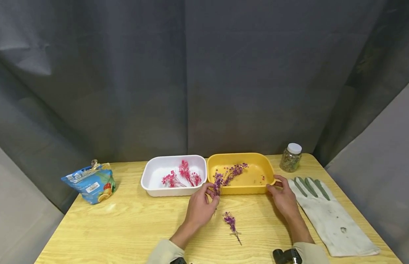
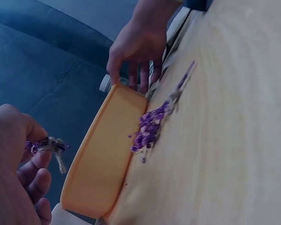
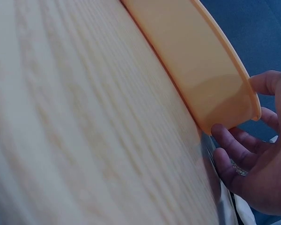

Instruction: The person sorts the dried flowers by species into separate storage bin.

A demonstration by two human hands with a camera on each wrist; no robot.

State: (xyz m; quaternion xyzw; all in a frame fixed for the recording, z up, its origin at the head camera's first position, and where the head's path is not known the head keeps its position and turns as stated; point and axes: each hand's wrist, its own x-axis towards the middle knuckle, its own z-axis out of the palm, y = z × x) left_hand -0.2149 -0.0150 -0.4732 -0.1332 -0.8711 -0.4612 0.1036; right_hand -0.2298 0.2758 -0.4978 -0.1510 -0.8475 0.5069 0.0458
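Note:
My left hand [image 1: 201,206] pinches a small bunch of purple dried flowers [image 1: 218,183] at the front left of the yellow tray [image 1: 240,190]. Twine around its stems [image 2: 54,147] shows in the left wrist view. Inside the tray lies another purple sprig [image 1: 235,171], partly overlapped by the held bunch. With thumb and fingers, my right hand [image 1: 283,196] holds the tray's front right corner. The right wrist view has the thumb at the rim and fingertips [image 3: 218,131] low against the wall. A second tied purple bunch [image 1: 231,222] rests on the table between both hands.
Left of the yellow tray stands a white tray [image 1: 155,191] with pink dried flowers [image 1: 185,171]. A blue bag [image 1: 92,185] is at the far left. A white-lidded jar [image 1: 291,159] and a pale cloth glove with green stripes [image 1: 336,223] lie right of the right hand.

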